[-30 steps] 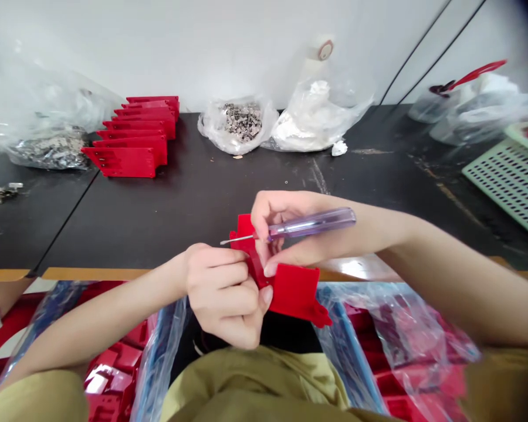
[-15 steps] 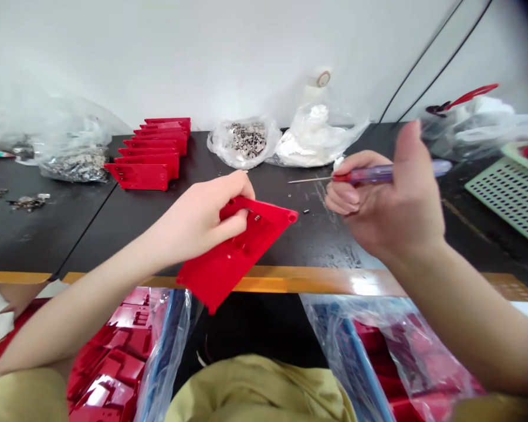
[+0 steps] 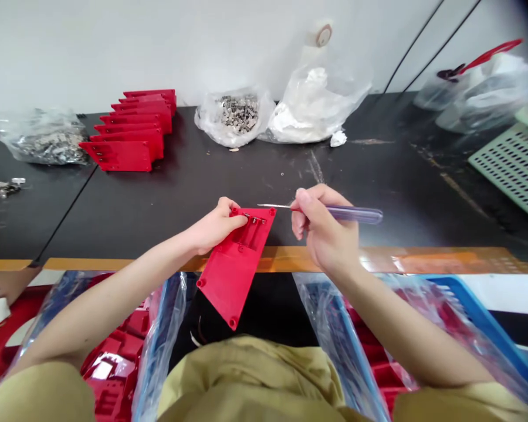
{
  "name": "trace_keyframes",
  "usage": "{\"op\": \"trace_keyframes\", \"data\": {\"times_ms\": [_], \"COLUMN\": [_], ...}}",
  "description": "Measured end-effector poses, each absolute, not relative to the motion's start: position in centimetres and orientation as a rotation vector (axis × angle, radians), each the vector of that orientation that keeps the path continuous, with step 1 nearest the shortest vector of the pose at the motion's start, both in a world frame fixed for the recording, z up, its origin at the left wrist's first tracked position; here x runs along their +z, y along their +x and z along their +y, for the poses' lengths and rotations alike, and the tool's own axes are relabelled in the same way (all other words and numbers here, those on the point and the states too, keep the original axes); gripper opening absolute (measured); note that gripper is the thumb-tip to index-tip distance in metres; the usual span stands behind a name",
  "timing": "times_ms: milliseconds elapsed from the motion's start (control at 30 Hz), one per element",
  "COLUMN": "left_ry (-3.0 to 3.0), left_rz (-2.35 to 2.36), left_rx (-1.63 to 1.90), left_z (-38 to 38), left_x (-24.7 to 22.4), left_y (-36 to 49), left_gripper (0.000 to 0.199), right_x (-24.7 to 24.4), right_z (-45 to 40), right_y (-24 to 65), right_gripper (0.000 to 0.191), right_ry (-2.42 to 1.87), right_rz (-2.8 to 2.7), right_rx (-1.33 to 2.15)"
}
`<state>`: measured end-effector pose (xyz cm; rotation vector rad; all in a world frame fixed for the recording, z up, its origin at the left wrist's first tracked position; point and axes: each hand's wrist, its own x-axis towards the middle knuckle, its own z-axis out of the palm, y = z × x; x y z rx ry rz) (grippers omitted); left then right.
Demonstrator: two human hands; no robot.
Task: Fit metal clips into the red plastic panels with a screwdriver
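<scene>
My left hand (image 3: 217, 227) grips a red plastic panel (image 3: 233, 275) near its top left corner, the thumb lying on its face. The panel tilts over the table's front edge, and small metal pieces (image 3: 255, 220) sit in slots near its top. Between the thumb and fingers of my right hand (image 3: 323, 225) is a screwdriver (image 3: 354, 214) with a purple, see-through handle. Its thin metal shaft points left, with the tip just above the panel's top edge; whether it touches cannot be made out.
Behind stand a row of red panels (image 3: 125, 132), a bag of small metal parts (image 3: 240, 114) and a white-filled bag (image 3: 299, 120). More metal parts fill a bag (image 3: 53, 143) at left. A green basket (image 3: 510, 158) is at right. Blue crates (image 3: 158, 334) with red parts flank my lap.
My right hand has come left and down with the screwdriver, close to the panel. The panel has turned so its slotted face shows more fully. The camera view has tilted slightly.
</scene>
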<state>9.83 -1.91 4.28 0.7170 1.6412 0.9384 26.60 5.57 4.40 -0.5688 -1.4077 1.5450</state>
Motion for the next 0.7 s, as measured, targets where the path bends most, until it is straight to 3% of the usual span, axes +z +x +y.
{"op": "trace_keyframes", "data": {"times_ms": [200,400,700], "left_ry": [0.945,1.232,1.203], "left_rz": [1.751,2.089,1.962], "left_rx": [1.023,0.942,1.030], "left_z": [-2.3,-2.8,-4.3], "left_x": [2.7,2.9,2.2], "left_y": [9.6,10.1,10.3], "left_gripper": [0.016,0.011,0.021], "right_x": [4.3,3.6,2.1], "right_z": [7.2,7.1,5.6], "right_y": [22.8,21.1,21.6], "right_gripper": [0.057,0.051,0.050], "right_ry": [-0.686,-0.794,-0.550], "right_rz": [-1.448,-1.540,-1.848], "right_rx": [1.649,1.501,0.992]}}
